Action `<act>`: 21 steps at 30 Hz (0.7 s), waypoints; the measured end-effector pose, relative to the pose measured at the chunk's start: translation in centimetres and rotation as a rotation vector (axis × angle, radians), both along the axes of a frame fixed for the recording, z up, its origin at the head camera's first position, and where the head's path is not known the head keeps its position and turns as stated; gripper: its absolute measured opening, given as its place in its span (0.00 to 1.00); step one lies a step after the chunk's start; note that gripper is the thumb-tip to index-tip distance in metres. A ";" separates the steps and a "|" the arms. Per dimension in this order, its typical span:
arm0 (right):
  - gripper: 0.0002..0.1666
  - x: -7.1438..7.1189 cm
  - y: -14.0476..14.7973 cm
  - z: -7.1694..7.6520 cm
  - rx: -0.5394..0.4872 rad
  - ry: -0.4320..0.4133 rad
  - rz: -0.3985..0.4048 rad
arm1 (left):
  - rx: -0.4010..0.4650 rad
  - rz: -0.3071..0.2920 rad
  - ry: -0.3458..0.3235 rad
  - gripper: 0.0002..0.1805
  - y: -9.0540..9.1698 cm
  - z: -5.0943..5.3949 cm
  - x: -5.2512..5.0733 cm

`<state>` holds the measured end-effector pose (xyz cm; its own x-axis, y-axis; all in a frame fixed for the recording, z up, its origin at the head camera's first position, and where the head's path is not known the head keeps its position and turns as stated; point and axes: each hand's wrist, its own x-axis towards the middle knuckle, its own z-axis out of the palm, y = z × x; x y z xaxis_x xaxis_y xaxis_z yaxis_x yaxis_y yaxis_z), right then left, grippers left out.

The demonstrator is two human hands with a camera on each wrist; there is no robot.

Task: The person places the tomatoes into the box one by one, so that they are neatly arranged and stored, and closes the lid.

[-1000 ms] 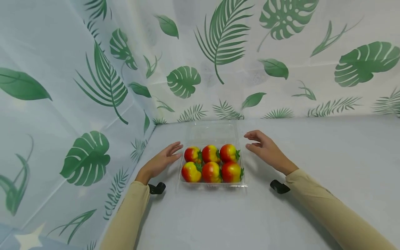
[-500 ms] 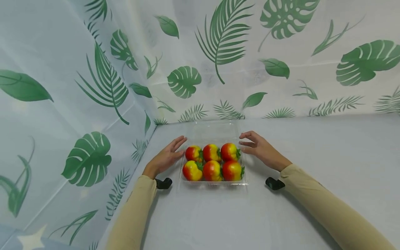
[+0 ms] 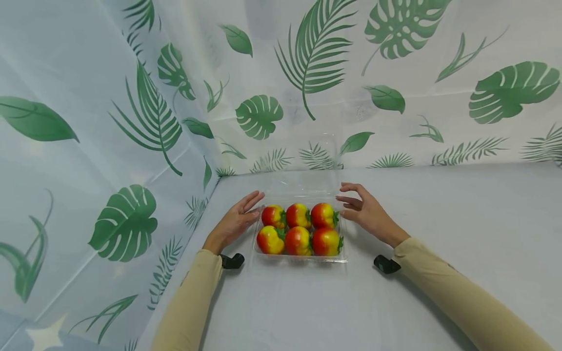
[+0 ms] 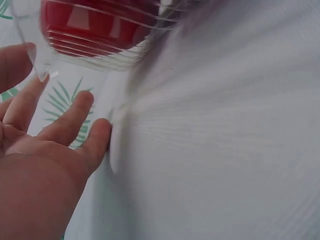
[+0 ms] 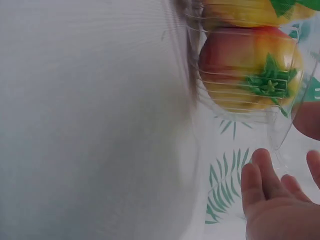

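A clear plastic clamshell box (image 3: 303, 259) holds several red-and-yellow fruits (image 3: 298, 240) with green leafy tops, in two rows. Its transparent lid (image 3: 303, 184) stands tilted up at the back. My left hand (image 3: 236, 222) is at the box's left side, fingers extended past the rear corner. In the left wrist view, thumb and fingertips sit close around the plastic rim (image 4: 43, 72). On the other side, my right hand (image 3: 371, 214) has its fingers loosely bent by the right rear corner. In the right wrist view its thumb and fingertips flank the rim (image 5: 279, 142); contact is unclear.
The box rests on a pale cloth-covered table (image 3: 298, 302). Leaf-printed sheets (image 3: 263, 58) hang behind and on the left. A black wrist device (image 3: 386, 264) is on each wrist.
Both hands have moved inward to the box's sides, the left also forward. The lid, lying back at first, has swung up toward upright. The fruits and box have stayed in place.
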<state>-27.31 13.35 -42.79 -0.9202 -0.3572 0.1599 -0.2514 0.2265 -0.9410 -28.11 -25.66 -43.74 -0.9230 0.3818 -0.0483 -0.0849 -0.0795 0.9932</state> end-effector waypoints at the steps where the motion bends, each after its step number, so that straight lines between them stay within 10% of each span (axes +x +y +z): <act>1: 0.37 0.0 0.0 0.0 0.014 0.005 -0.010 | 0.008 0.003 0.001 0.39 0.0 -0.1 0.0; 12: 0.54 0.1 -0.5 -0.4 0.028 0.141 -0.093 | 0.062 0.047 0.045 0.34 0.1 -0.7 0.3; 21: 0.20 1.2 -0.4 -0.5 0.096 0.114 -0.124 | 0.012 0.121 0.048 0.24 0.1 -1.1 0.9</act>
